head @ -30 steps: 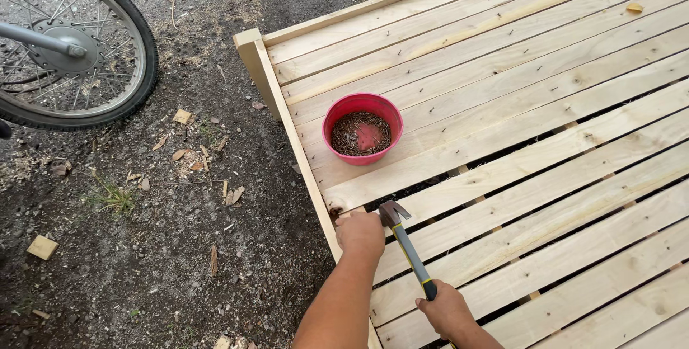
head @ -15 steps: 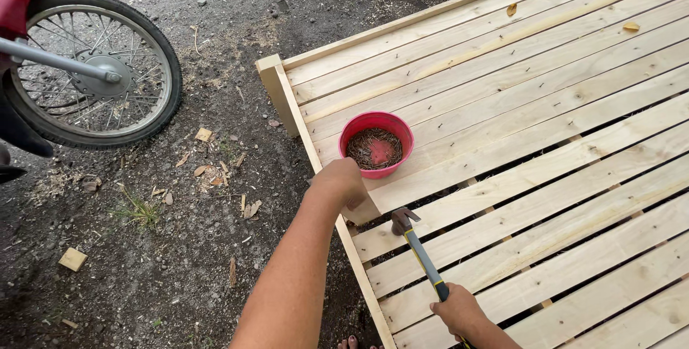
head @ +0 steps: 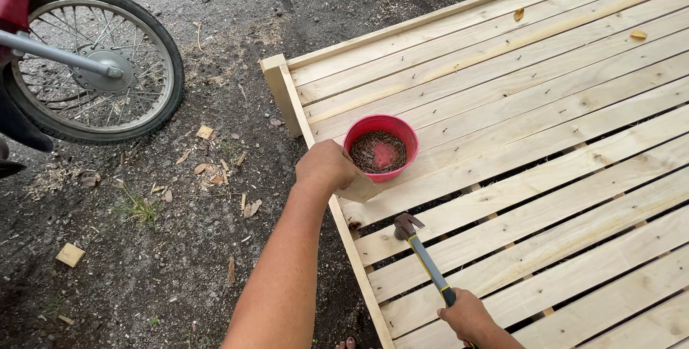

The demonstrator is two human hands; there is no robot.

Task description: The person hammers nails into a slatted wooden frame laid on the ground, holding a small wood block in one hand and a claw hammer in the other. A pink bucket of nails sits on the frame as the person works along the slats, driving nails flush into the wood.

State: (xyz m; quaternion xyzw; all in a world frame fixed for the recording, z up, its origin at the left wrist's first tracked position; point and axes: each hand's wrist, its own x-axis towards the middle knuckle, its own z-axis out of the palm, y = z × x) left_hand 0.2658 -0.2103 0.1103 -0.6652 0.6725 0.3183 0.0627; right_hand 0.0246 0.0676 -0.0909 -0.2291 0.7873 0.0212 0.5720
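My left hand (head: 326, 166) is curled into a fist at the left edge of a pale wooden slatted frame (head: 545, 177). It rests against a slat end, right beside a red bowl (head: 381, 128) full of dark nails. Whether anything is in the fist is hidden. My right hand (head: 470, 317), low in view, grips the yellow-and-black handle of a claw hammer (head: 423, 259). The hammer's metal head lies just above a slat, below the bowl.
A motorcycle wheel (head: 93, 69) with a red fender stands at the upper left on dark gravel ground. Wood offcuts (head: 70, 254) and chips lie scattered on the dirt. Two dry leaves (head: 518, 14) lie on the far slats. Gaps show between the nearer slats.
My left hand has lifted off the slat near the hammer head and moved up to the bowl's rim. The view has shifted left, showing more of the wheel.
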